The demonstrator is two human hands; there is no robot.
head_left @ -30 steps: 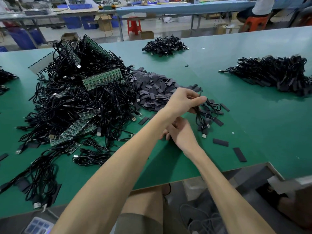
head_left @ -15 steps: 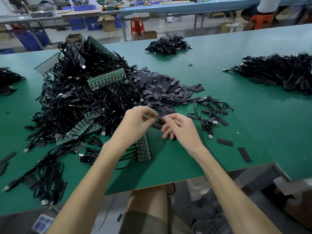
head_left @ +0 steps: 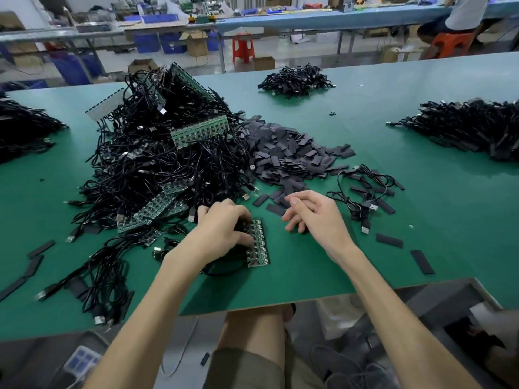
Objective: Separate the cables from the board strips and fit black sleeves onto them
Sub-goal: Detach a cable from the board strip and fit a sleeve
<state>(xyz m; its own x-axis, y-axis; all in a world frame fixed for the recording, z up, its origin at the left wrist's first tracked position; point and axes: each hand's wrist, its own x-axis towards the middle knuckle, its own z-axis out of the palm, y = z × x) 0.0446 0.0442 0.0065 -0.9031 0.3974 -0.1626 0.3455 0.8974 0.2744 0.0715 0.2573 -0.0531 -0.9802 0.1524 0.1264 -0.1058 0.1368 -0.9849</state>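
Head view: green board strip (head_left: 257, 243), black cables attached, lies flat under left hand (head_left: 222, 228).

green table (head_left: 421, 220) | cable piles (head_left: 157, 164) | sleeves (head_left: 286, 153) | board strip (head_left: 258, 242)

A single wide-angle view from a camera worn on the person's head, looking forward and steeply down over a green table (head_left: 365, 248). Both forearms reach in from the bottom edge, close to the lens. The table's near edge and the person's lap show below; a workshop recedes along the top.
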